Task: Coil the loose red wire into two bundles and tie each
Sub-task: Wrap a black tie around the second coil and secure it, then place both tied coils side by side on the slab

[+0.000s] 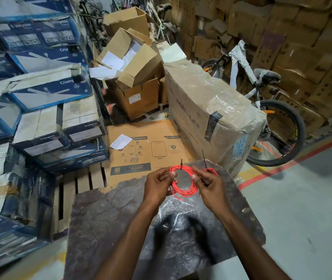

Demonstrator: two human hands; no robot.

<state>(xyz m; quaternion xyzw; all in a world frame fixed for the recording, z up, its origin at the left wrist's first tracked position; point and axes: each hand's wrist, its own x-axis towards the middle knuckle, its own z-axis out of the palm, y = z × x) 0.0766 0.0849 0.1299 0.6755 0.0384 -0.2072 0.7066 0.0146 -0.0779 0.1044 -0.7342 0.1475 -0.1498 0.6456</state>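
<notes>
Left hand and right hand each pinch opposite sides of the coiled red wire bundle, held above the desk; second bundle lies just right.

The wire coil is bright red, with a black tie; the slab is mottled dark grey-brown (with white chalk scrawls). Stacked boxes are blue and white, the flat carton plain tan, and the grey floor carries a red stripe
</notes>
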